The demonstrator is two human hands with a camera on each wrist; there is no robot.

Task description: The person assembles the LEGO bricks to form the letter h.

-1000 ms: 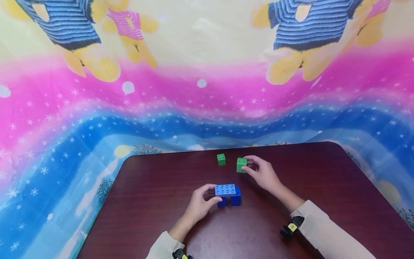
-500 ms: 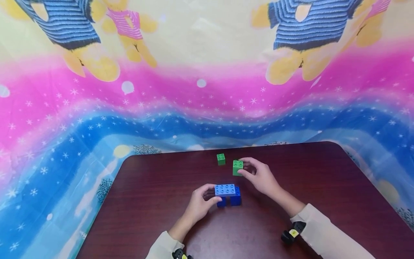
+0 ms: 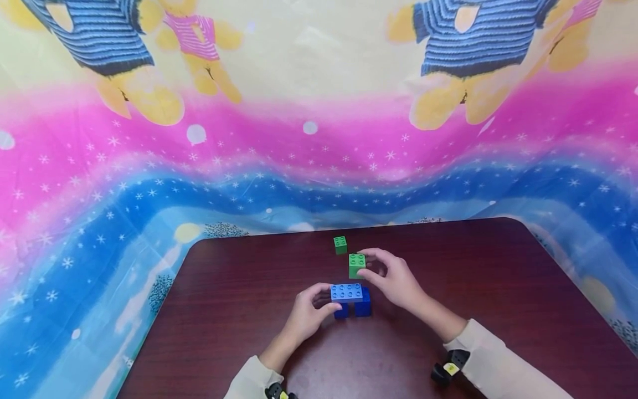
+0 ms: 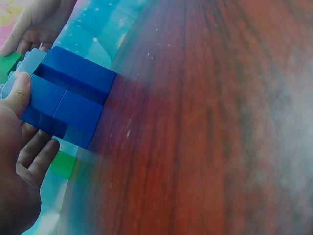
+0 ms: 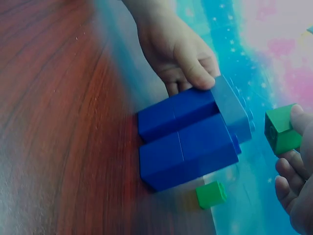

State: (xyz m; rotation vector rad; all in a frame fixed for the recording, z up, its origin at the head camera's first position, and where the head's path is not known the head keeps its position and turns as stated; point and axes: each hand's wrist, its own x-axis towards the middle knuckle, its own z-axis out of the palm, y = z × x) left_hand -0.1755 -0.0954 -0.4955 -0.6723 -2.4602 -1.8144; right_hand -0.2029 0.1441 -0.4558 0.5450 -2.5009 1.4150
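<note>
A light blue brick (image 3: 346,291) lies across two stacks of dark blue bricks (image 3: 363,303), like a small bridge standing on the table. My left hand (image 3: 309,313) grips its left end, thumb in front and fingers behind. In the left wrist view that thumb (image 4: 19,93) presses near the light blue brick. Between thumb and fingers, my right hand (image 3: 396,277) pinches a green brick (image 3: 356,266) with studs up. It is held just beyond the bridge; the right wrist view shows this green brick (image 5: 281,129) apart from the light blue one. Some studs on the right stack stay uncovered.
A second green brick (image 3: 340,245) sits on the dark red-brown table (image 3: 239,310) near its far edge, behind the bridge. Past that edge hangs a printed cloth (image 3: 299,166) with bears and snowflakes.
My right hand has carried the green brick leftward and nearer to me, from right of the second green brick to just behind the bridge. My left hand and the blue bricks have stayed put.
</note>
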